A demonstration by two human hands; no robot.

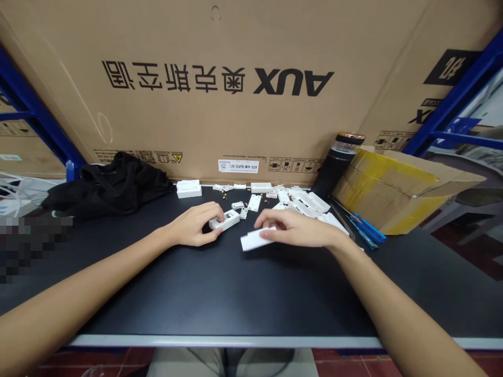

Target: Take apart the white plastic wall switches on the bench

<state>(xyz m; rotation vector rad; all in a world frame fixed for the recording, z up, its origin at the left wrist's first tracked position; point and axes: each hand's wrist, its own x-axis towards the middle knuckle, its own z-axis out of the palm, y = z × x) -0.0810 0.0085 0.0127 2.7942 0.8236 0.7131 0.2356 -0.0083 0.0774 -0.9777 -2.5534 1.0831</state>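
Observation:
My left hand grips a small white plastic housing with a hollow top, low over the dark table. Between the thumb and fingers of my right hand is a flat white plastic cover, held slightly tilted above the tabletop. A gap separates the two pieces. Just beyond my hands lie small white plastic parts and tiny brass-coloured pieces. More white casings are heaped behind my right hand, which partly hides them.
White pieces are stacked at the back left, beside a black cloth. On the right stand a black bottle and an open carton with yellow tape. Blue-handled screwdrivers lie before it. A large cardboard box walls the back.

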